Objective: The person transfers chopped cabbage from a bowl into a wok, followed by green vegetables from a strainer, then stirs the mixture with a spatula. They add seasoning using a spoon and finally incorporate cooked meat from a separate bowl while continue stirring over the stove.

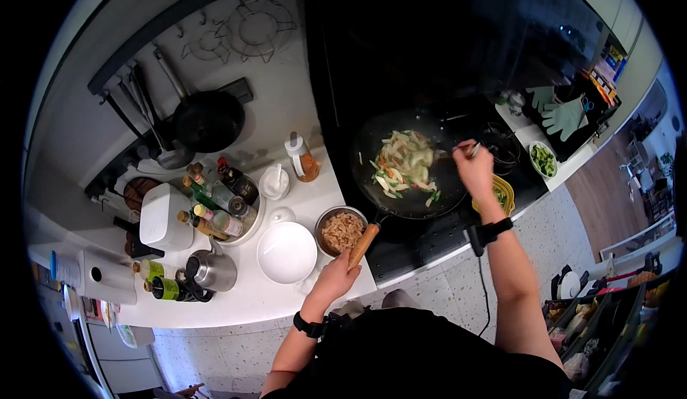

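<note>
My left hand grips the end of the wooden handle of a dark wok. Inside the wok lies a heap of pale sliced vegetables with green and orange bits; part of it is blurred. Over the wok's right side, my right hand is closed around the handle of a cooking utensil, whose working end I cannot make out among the food. Close by the wooden handle, a metal bowl holds cooked-looking meat strips. A white bowl stands to its left.
Bottles crowd a round tray left of the stove, near a steel kettle and an oil dispenser. On the right are a yellow basket of greens, a bowl of green vegetables and rubber gloves. A cable hangs from my right wrist.
</note>
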`<action>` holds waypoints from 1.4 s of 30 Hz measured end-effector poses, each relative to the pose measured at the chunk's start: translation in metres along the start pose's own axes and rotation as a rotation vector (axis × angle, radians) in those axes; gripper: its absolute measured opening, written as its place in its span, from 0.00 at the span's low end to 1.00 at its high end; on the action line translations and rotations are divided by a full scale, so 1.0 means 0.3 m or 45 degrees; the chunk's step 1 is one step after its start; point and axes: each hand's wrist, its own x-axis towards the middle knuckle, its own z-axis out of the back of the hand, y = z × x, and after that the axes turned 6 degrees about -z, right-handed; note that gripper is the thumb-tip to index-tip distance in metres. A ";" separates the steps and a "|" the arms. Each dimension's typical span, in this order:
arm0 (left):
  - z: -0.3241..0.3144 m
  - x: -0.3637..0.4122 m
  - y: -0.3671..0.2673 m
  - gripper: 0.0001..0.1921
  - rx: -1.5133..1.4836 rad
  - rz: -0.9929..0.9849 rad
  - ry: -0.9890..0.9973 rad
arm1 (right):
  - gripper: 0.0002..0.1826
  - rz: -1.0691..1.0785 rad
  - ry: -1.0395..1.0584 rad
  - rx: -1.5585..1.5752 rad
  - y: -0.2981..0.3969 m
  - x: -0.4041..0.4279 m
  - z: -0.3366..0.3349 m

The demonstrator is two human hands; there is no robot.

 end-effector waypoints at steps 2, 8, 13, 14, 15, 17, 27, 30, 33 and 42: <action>0.011 0.000 -0.012 0.29 -0.009 0.038 0.007 | 0.14 0.099 0.194 0.042 0.018 -0.047 -0.063; 0.006 -0.015 0.015 0.28 -0.070 0.040 -0.024 | 0.11 0.120 0.078 -0.171 0.163 -0.026 0.078; -0.004 -0.011 -0.006 0.28 -0.049 0.020 -0.021 | 0.12 0.291 0.078 -0.134 0.020 -0.013 -0.039; -0.005 -0.010 -0.003 0.29 -0.049 0.007 -0.026 | 0.12 0.196 0.256 0.053 0.022 -0.038 -0.064; -0.007 -0.007 0.000 0.29 -0.048 0.006 -0.025 | 0.12 0.192 0.345 0.192 0.026 -0.069 -0.103; -0.012 -0.014 0.010 0.30 -0.030 0.008 -0.022 | 0.11 0.457 0.504 0.104 0.065 -0.163 -0.121; 0.011 -0.020 -0.009 0.30 -0.052 0.012 -0.050 | 0.19 1.142 1.225 -0.389 0.413 -0.205 0.370; 0.012 -0.020 -0.007 0.30 -0.034 0.028 -0.036 | 0.17 0.914 1.308 -0.429 0.503 -0.195 0.434; 0.009 -0.007 -0.003 0.29 -0.010 -0.006 -0.051 | 0.16 0.752 1.319 -0.423 0.384 -0.199 0.318; 0.003 -0.023 0.006 0.28 -0.046 0.044 -0.016 | 0.11 0.137 0.112 -0.361 0.225 0.008 0.233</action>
